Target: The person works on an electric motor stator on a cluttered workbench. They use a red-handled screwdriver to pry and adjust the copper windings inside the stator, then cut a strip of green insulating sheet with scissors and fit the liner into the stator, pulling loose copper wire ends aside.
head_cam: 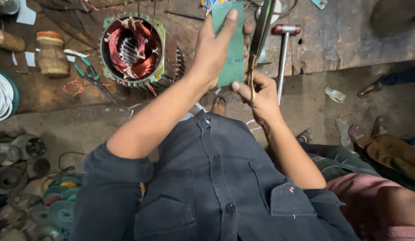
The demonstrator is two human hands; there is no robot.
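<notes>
Scissors (260, 42), long-bladed, held upright in the right hand (256, 93); fingers closed through and around the handles, blades narrowly parted against the right edge of the green sheet (232, 44).

Green sheet: a stiff rectangular strip, insulating paper by the look of it, held up just to the right of the motor stator (136, 49). Left hand (214, 49) pinches it, thumb laid up the front face, remaining fingers wrapped behind.

Step in hand, as judged: cutting the strip lengthwise, blades entered at the lower edge. The next move would call for a steady pinch to keep the sheet taut and flat, and a straight closing of the blades clear of the left thumb.

Motor stator: open housing with copper windings showing, lying on the wooden bench (350, 44).

Hammer (284, 49): red head, metal shaft, well right of the stator, beyond the scissors.

Pliers (92, 76): green-handled, just left of the stator.

Wire coil (3, 96): white, far left of the stator.

Another person's knees and sandalled feet (377, 129): lower right of the stator, apart from the working hands.
</notes>
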